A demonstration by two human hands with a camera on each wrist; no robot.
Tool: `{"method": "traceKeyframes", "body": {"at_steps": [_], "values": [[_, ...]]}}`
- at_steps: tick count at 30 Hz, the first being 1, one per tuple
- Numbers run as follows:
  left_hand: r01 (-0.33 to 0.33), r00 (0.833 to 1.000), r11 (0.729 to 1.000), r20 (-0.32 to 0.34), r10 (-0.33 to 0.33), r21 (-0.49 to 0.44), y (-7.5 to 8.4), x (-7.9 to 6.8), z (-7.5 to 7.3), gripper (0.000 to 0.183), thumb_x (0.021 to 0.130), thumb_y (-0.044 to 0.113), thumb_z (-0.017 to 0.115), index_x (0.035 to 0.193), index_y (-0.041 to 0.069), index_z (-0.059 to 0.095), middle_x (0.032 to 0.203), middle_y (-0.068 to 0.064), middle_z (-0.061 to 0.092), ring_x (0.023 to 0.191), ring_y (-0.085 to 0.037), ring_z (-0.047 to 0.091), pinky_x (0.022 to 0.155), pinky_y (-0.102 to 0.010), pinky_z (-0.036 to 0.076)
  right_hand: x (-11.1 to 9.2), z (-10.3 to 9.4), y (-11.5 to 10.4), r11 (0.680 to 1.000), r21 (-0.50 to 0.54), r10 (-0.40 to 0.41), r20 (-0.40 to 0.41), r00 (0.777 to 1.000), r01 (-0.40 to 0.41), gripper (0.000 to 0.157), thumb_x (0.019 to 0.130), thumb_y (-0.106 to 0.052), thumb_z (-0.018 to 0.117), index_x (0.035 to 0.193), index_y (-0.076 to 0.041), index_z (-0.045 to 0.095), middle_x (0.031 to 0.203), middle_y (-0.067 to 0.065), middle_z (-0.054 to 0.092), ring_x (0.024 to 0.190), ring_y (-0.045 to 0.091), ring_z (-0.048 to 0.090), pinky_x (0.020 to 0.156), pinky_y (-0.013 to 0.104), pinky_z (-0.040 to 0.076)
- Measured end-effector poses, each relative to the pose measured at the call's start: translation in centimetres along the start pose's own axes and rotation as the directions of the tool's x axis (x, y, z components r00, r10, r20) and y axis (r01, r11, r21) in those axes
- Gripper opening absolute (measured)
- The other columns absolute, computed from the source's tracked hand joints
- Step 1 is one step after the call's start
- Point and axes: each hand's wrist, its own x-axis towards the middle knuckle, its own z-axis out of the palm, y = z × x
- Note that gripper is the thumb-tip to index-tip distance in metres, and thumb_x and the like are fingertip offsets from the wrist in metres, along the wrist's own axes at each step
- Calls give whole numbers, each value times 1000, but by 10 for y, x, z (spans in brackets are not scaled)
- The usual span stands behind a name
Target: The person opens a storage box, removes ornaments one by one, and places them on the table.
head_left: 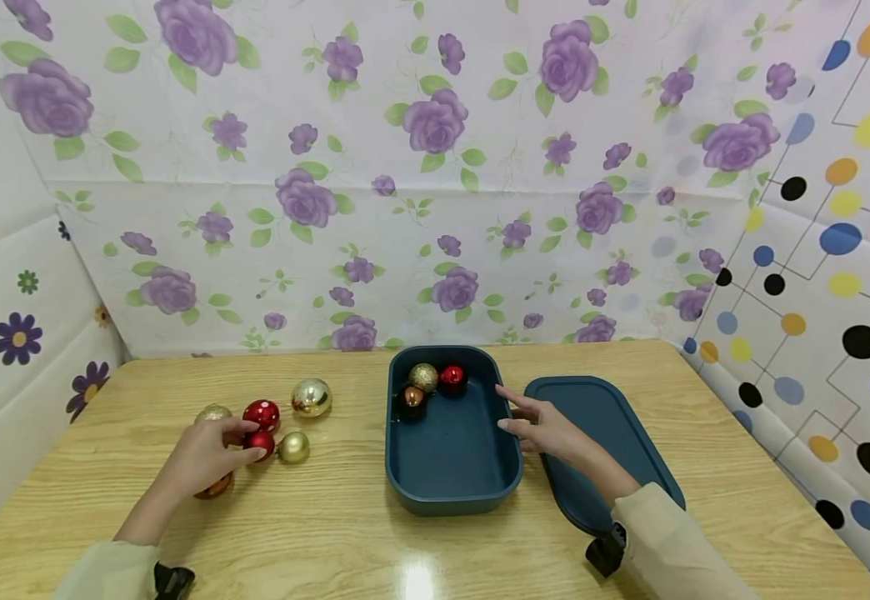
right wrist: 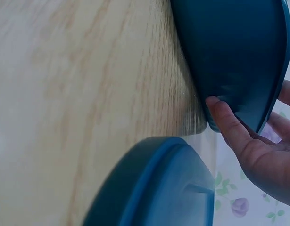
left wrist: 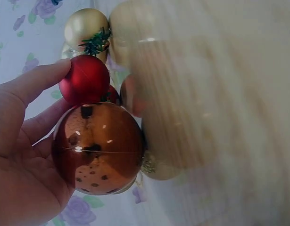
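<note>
My left hand [head_left: 198, 457] pinches a plain red Christmas ball [head_left: 258, 446] between thumb and fingers; the left wrist view shows the thumb against the red ball's side. A large copper ball [left wrist: 97, 148] lies beside that hand. Close by are a red ball with white dots [head_left: 261, 414], a matte gold ball [head_left: 294, 447], a shiny gold ball [head_left: 311, 397] and a glittery gold ball [head_left: 213, 412]. My right hand [head_left: 551, 429] grips the right wall of a dark blue box [head_left: 453, 505], thumb outside [right wrist: 225, 117], fingers over the rim.
In the box's far left part sit a glittery gold ball [head_left: 423, 377], a red ball [head_left: 452, 379] and a copper ball [head_left: 412, 398]. The blue lid [head_left: 600, 417] lies flat right of the box, under my right forearm. A flowered cloth [head_left: 435, 250] hangs behind the wooden table [head_left: 345, 533].
</note>
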Motion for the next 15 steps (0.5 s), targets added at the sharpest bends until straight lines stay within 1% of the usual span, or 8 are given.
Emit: {"method": "traceKeyframes", "body": {"at_steps": [2, 3, 5, 6, 7, 10, 13, 15], "values": [[1, 1000, 1000, -1, -1, 3, -1, 0, 1, 44, 75, 25, 74, 106, -5, 64, 95, -14, 63, 86, -30, 60, 71, -44, 49, 0, 0, 0, 1000, 7, 0, 4, 1000, 0, 65, 90, -29, 57, 146, -21, 24, 141, 31, 26, 83, 25, 53, 59, 34, 44], [0, 1000, 1000, 0, 0, 6, -1, 1, 1, 43, 75, 24, 74, 106, -5, 64, 95, -14, 62, 86, -30, 60, 71, -44, 49, 0, 0, 0, 1000, 9, -1, 6, 1000, 1, 65, 90, -28, 57, 146, -21, 24, 141, 31, 25, 78, 20, 51, 57, 34, 42], [-8, 1000, 1000, 0, 8, 12, -2, 1, 1, 43, 74, 23, 75, 104, -6, 64, 94, -15, 63, 86, -31, 60, 72, -46, 49, 0, 0, 0, 1000, 20, 2, 12, 1000, -2, 65, 90, -28, 57, 146, -21, 23, 141, 32, 25, 63, 18, 41, 54, 34, 38], [-11, 1000, 1000, 0, 11, 13, -2, 1, 2, 42, 74, 22, 75, 104, -6, 65, 94, -15, 63, 86, -31, 60, 73, -46, 49, 0, 0, 0, 1000, 18, 0, 12, 1000, 0, 66, 90, -28, 57, 146, -20, 23, 141, 32, 24, 68, 15, 44, 55, 34, 38], [-14, 1000, 1000, 2, 14, 16, -3, 1, 2, 41, 74, 21, 75, 103, -6, 65, 94, -16, 63, 86, -31, 61, 73, -46, 49, 0, 0, 0, 1000, 18, 0, 13, 1000, 0, 66, 90, -29, 57, 146, -20, 23, 141, 32, 24, 68, 15, 45, 55, 34, 38], [-19, 1000, 1000, 6, 19, 22, -4, 2, 2, 41, 73, 20, 75, 103, -6, 65, 94, -16, 64, 86, -31, 61, 74, -46, 49, 1, 0, 0, 1000, 22, 2, 13, 1000, -2, 67, 90, -30, 57, 146, -21, 23, 141, 32, 25, 56, 15, 35, 54, 33, 36], [-17, 1000, 1000, 18, 17, 21, -4, 2, 3, 42, 74, 20, 75, 104, -7, 64, 95, -18, 64, 86, -31, 62, 75, -47, 49, 2, 0, 1, 1000, 26, 4, 9, 1000, -4, 67, 89, -31, 58, 146, -22, 23, 140, 32, 26, 49, 14, 28, 53, 32, 34], [-14, 1000, 1000, 21, 14, 20, -5, 2, 3, 42, 74, 21, 75, 104, -7, 64, 96, -19, 64, 87, -32, 62, 75, -48, 48, 2, 0, 1, 1000, 26, 6, 4, 1000, -6, 67, 89, -31, 58, 146, -22, 24, 140, 31, 27, 48, 14, 27, 52, 32, 34]]}}
